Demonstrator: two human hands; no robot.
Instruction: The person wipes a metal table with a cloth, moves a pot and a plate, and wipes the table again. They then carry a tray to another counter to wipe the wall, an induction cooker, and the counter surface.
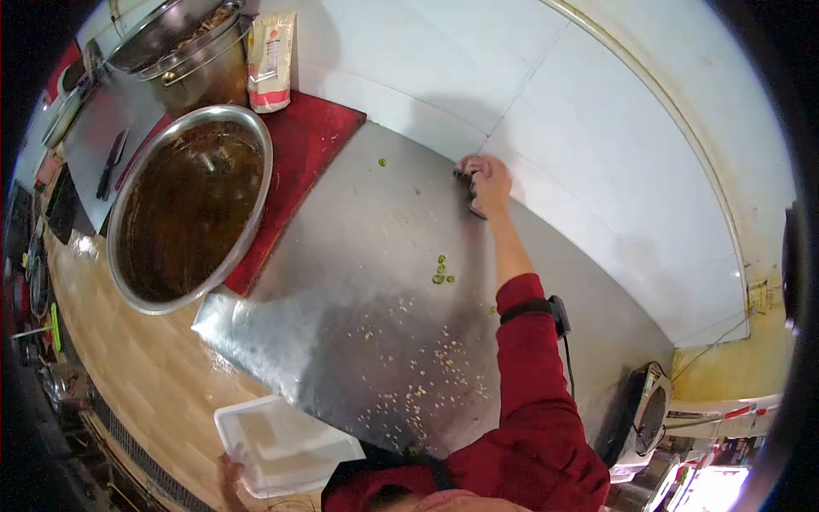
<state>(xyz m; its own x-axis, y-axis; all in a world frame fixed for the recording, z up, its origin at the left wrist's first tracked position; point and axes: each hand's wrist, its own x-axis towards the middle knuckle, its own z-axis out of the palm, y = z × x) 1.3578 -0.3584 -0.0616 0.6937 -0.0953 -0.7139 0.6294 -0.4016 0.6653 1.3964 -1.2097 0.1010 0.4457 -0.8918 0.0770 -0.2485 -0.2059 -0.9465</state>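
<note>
My right hand [490,186] is closed around a dark, flat object [471,194] at the back of the metal counter [341,230], beside the white tiled wall. My left hand [232,474] grips the side of a white plastic tray [281,444], below the counter's front edge. The tray's inside looks bare. Green sliced bits [441,270] lie on the counter's middle. Small pale crumbs [418,384] are scattered nearer to my body.
A large steel bowl [264,162] of dark liquid stands on a red board [316,128] at the left. Behind it are a steel pot [205,85] and an upright packet [271,64]. A knife [111,162] lies farther left. A black-and-white appliance [653,410] is at the right.
</note>
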